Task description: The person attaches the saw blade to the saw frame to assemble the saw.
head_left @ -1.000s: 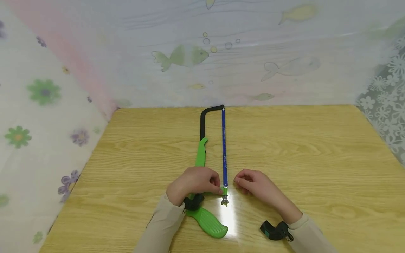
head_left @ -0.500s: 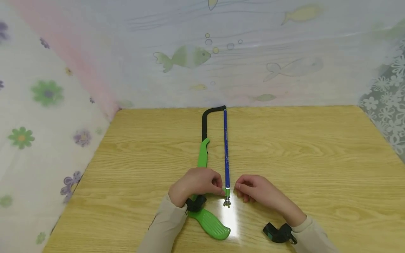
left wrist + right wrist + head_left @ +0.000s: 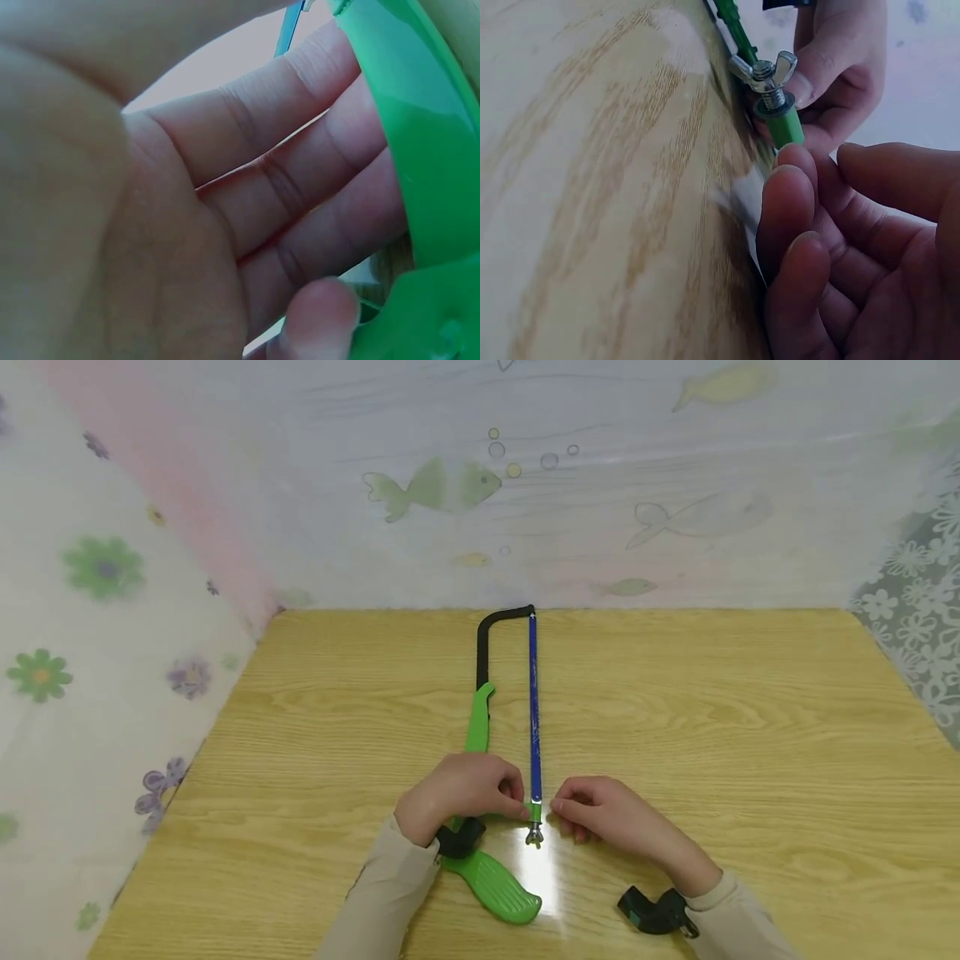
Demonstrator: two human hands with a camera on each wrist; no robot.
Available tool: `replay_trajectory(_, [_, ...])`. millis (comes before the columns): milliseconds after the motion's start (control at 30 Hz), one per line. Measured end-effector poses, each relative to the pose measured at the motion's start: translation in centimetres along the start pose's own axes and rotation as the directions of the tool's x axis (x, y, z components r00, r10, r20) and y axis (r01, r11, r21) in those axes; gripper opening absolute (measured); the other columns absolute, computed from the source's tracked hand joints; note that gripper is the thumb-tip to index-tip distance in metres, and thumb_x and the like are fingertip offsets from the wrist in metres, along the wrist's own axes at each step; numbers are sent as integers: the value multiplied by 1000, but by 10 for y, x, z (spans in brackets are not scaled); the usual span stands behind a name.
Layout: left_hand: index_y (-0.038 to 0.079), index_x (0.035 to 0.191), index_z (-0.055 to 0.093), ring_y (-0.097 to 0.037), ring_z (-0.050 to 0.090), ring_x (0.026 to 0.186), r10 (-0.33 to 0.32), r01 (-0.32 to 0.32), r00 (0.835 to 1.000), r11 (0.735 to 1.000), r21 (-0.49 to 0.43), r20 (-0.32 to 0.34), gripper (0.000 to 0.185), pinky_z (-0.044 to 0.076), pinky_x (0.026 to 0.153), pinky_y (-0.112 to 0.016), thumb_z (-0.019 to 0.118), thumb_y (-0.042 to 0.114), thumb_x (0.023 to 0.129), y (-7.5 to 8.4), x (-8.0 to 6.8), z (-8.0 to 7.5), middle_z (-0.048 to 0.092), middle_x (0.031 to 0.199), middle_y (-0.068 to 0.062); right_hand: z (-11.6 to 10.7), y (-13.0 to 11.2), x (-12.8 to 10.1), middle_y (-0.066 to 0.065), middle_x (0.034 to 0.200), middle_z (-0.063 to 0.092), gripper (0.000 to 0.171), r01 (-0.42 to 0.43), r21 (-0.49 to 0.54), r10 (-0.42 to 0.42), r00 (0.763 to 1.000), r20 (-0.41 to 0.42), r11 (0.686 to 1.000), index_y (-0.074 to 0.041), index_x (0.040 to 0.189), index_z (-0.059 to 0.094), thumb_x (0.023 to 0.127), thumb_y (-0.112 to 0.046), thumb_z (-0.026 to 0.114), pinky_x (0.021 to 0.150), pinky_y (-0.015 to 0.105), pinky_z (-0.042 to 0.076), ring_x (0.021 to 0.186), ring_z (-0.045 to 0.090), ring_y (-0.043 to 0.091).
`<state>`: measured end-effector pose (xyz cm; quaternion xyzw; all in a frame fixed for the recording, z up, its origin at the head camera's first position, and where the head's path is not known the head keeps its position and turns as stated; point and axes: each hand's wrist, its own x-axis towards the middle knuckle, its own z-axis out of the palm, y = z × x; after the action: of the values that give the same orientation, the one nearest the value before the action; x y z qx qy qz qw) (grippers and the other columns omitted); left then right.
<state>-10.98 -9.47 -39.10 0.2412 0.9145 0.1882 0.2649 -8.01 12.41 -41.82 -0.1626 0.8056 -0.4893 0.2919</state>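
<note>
A hacksaw lies flat on the wooden table (image 3: pixel 712 718), with a blue blade (image 3: pixel 533 710), a black frame (image 3: pixel 482 647) and a green handle (image 3: pixel 491 885). My left hand (image 3: pixel 465 793) grips the green frame beside the handle, its fingertips at the green blade post. In the left wrist view its fingers (image 3: pixel 300 187) curl against the green plastic (image 3: pixel 420 150). My right hand (image 3: pixel 600 814) lies just right of the blade's near end with curled fingers. In the right wrist view one fingertip (image 3: pixel 787 187) touches the green post (image 3: pixel 784 127) below the metal wing nut (image 3: pixel 763 71).
Patterned curtains with fish and flowers close off the back and both sides of the table. A black camera unit (image 3: pixel 652 912) sits on my right wrist. A bright glare patch lies on the wood by the wing nut (image 3: pixel 533 837).
My right hand has slid left, closing the gap to the blade's near end and wing nut. The left hand and the saw have stayed put.
</note>
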Motion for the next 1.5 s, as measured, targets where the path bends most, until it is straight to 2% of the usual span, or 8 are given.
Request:
replay_trajectory(633, [31,70,60,-3,50,61,-7,7,1000,999,38,-1,19,39,58,-24,68,46,78,-3,0,-6,56,68,17,11,-9,4,6,69,63,30,55,82,-64,991,117,995,-6,79,62,93,-32,54,54,27,48,58,55,12])
replay_trajectory(767, [31,70,60,-3,50,62,-4,4,1000,1000,30,1,18,39,57,-25,68,46,78,-3,0,-5,56,68,17,13,-9,3,3,63,60,32,73,38,-77,990,114,997,-8,74,62,92,-33,55,52,24,45,54,52,9])
replay_trajectory(1033, [31,70,60,-3,50,61,4,-4,1000,1000,2,9,19,39,58,-24,67,46,79,-2,0,-1,56,68,16,17,-8,0,-8,50,46,38,60,-148,-55,998,31,987,-15,63,55,87,-44,58,46,22,35,44,41,3])
replay_trajectory(1500, [31,70,60,-3,50,61,20,-20,1000,1000,-4,-11,18,39,58,-24,67,45,79,-1,-2,0,56,68,16,18,-7,-1,-10,49,47,35,67,-206,-66,998,12,976,-19,62,56,85,-45,60,47,23,36,43,44,4])
